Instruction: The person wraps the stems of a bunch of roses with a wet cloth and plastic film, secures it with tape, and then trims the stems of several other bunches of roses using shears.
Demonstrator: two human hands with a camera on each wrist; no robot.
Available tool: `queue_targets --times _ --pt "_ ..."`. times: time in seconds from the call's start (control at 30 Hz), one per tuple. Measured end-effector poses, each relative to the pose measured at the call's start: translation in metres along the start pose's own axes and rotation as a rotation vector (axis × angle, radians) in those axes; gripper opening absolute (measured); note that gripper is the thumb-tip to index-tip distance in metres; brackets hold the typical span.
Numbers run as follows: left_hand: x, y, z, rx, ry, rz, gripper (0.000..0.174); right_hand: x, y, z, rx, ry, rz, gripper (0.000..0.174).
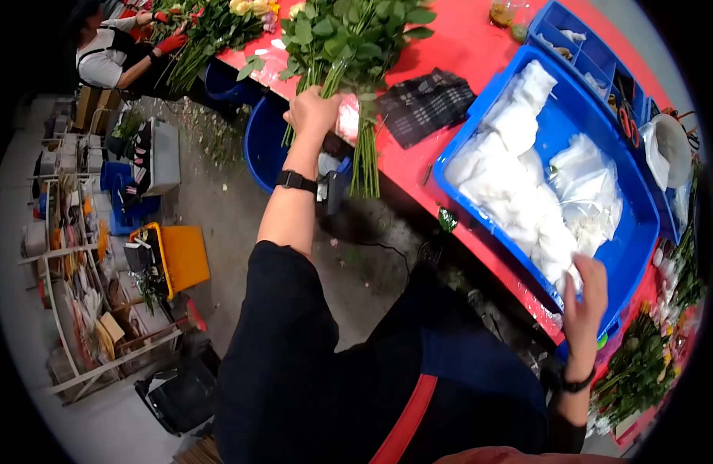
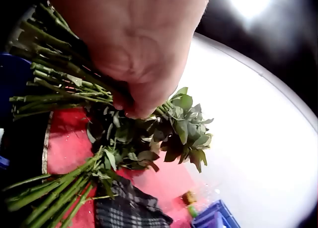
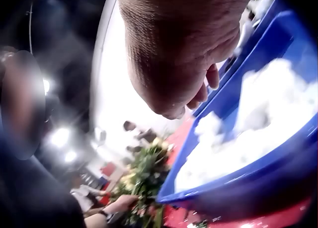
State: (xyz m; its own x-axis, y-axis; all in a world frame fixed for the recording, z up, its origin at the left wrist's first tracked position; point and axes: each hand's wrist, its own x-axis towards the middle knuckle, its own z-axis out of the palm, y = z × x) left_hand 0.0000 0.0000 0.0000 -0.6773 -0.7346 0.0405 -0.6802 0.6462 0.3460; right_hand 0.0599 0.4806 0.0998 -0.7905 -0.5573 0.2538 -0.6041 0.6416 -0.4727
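My left hand (image 1: 312, 114) grips a bunch of green stems (image 2: 74, 91) near the table's left edge, with the leaves (image 1: 349, 39) beyond it. Another group of cut stems (image 1: 365, 158) lies beside that hand, over the edge. At the near end of the blue tub (image 1: 643, 224), my right hand (image 1: 587, 301) has its thumb and fingers apart beside the white fluffy material (image 1: 503, 178). In the right wrist view the right hand (image 3: 184, 54) hangs above the tub with slightly bent fingers; whether they touch the white material is unclear.
A dark checked cloth (image 1: 426, 107) lies on the red table (image 1: 465, 31) between stems and tub. Behind the tub stands a blue divided tray (image 1: 585, 54) with scissors (image 1: 629, 126). A blue bucket (image 1: 262, 147) is below the left hand. Another person (image 1: 105, 58) handles flowers at upper left.
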Motion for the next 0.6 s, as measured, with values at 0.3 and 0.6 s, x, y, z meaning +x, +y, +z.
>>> queue_targets --times 0.3,0.6 --pt "-0.131 0.062 -0.079 -1.475 -0.694 0.149 0.013 0.088 -0.107 0.117 0.793 -0.313 0.084 0.08" --pt "-0.237 0.042 -0.165 -0.203 -0.831 0.434 0.028 0.025 -0.072 0.089 0.379 -0.324 -0.011 0.028"
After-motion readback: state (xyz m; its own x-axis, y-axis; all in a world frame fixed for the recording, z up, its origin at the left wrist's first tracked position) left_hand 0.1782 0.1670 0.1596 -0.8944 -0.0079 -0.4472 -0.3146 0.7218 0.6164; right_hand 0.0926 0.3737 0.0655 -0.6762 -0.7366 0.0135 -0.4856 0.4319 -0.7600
